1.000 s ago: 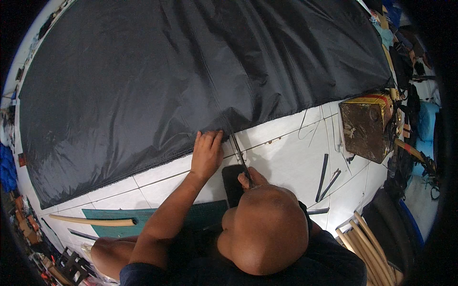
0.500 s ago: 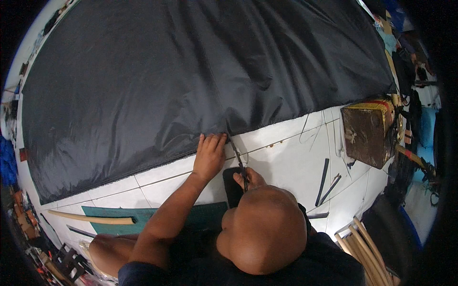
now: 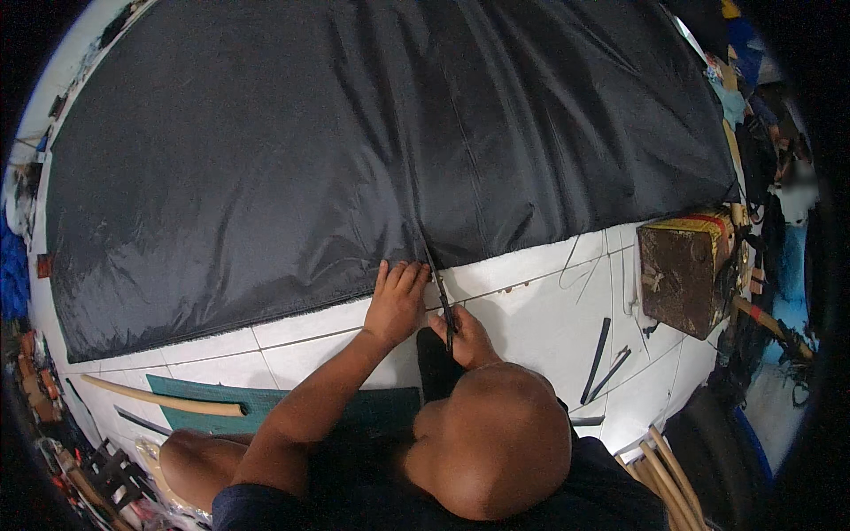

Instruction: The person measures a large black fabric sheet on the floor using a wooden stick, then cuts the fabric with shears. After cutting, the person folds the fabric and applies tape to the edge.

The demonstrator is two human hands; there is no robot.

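Right hand is gripping black scissors at the near edge of a black cloth, mid-frame.

At lower left, a tan tube is lying across a green mat; above them, white floor tiles are showing in a band widening rightward, giving the right hand room as far as two dark strips. Its fingers are wrapping the handles; the scissors' long axis is running nearly upright, blades pointing up and slightly left past the cloth's edge. Left hand is resting just left of them, fingertips on that edge, leftmost finger spread from the others; whether its thumb is pinching, I cannot tell. The cloth is filling the upper frame, its frayed edge slanting up rightward toward a brown box.
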